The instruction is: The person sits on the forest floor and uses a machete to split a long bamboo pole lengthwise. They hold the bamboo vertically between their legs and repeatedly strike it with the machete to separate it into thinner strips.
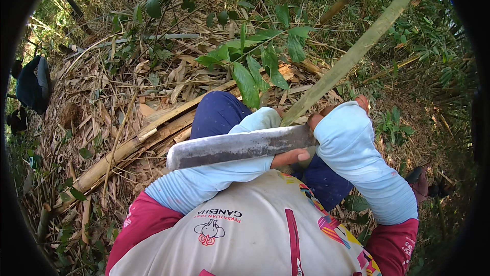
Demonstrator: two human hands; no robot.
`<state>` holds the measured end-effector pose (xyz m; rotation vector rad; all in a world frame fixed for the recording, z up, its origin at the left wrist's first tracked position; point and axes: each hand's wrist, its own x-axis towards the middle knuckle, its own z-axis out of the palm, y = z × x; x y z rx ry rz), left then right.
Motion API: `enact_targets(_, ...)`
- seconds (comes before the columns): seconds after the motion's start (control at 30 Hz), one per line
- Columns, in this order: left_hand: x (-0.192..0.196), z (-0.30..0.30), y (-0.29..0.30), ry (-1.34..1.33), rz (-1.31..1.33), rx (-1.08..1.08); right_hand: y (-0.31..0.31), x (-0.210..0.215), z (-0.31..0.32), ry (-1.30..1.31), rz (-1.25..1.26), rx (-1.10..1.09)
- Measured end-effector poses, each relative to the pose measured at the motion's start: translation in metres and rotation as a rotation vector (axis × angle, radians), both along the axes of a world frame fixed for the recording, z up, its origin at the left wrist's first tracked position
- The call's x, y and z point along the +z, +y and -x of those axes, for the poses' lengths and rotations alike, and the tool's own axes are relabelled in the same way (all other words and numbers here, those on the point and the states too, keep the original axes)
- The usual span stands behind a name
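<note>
A machete [229, 147] with a broad, worn grey blade lies nearly level across my front, its blunt tip to the left. My right hand [337, 111] is closed round its handle, mostly covered by a light blue sleeve. A long green bamboo pole [352, 59] slants from my lap up to the far right. Its near end passes behind the blade by the handle. My left hand [290, 158] is closed about that near end; the thumb shows below the blade, while the blade and sleeve hide most of the fingers.
Split, dry bamboo lengths [138, 146] lie on the ground to my left. Dry leaves [97, 102] cover the slope. A leafy green plant [247, 79] stands just ahead of my knee [219, 112]. A dark cloth item [33, 84] hangs at the far left.
</note>
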<state>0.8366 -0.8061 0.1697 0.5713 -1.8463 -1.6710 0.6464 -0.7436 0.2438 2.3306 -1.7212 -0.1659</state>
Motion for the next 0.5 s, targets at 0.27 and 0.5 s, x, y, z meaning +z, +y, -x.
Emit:
enact_targets(0.27, 0.004, -0.006, 0.002, 0.003, 0.226, 0.042, 0.010, 0.008, -0.010, -0.063, -0.142, -0.036)
enact_targets(0.5, -0.001, -0.004, 0.002, 0.035, 0.306, 0.052, 0.012, 0.008, -0.009, -0.052, -0.121, -0.022)
